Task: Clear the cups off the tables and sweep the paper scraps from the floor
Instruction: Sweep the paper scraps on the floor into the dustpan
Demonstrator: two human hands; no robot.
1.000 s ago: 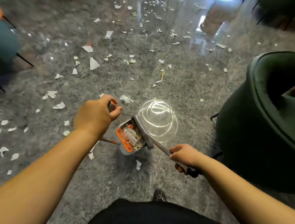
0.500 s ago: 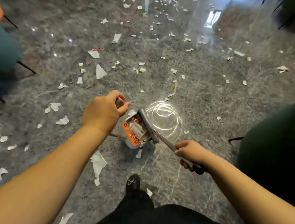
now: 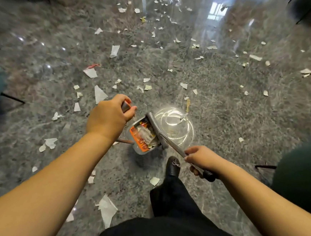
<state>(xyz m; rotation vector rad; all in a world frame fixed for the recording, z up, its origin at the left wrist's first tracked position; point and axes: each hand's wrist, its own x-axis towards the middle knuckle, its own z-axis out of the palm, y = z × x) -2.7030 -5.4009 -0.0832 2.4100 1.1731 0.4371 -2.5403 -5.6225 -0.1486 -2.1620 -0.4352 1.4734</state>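
1. Gripping a grey-and-orange handle [image 3: 126, 106], the left hand [image 3: 108, 118] sits at frame centre with its fingers curled round it.
2. Right hand [image 3: 201, 158], lower right of centre, is wrapped round one long grey handle [image 3: 176, 148] with a black end.
3. One dustpan [image 3: 144, 136], grey with an orange comb edge, lies between the two hands and holds scraps and wrappers.
4. Paper scraps [image 3: 99, 94]: too many to count exactly, several dozen, scattered over the grey floor [image 3: 226, 108] above, left of and below the hands.
5. One large torn piece [image 3: 107, 210] lies at lower centre.
6. One black shoe [image 3: 173, 167] shows just below the dustpan.
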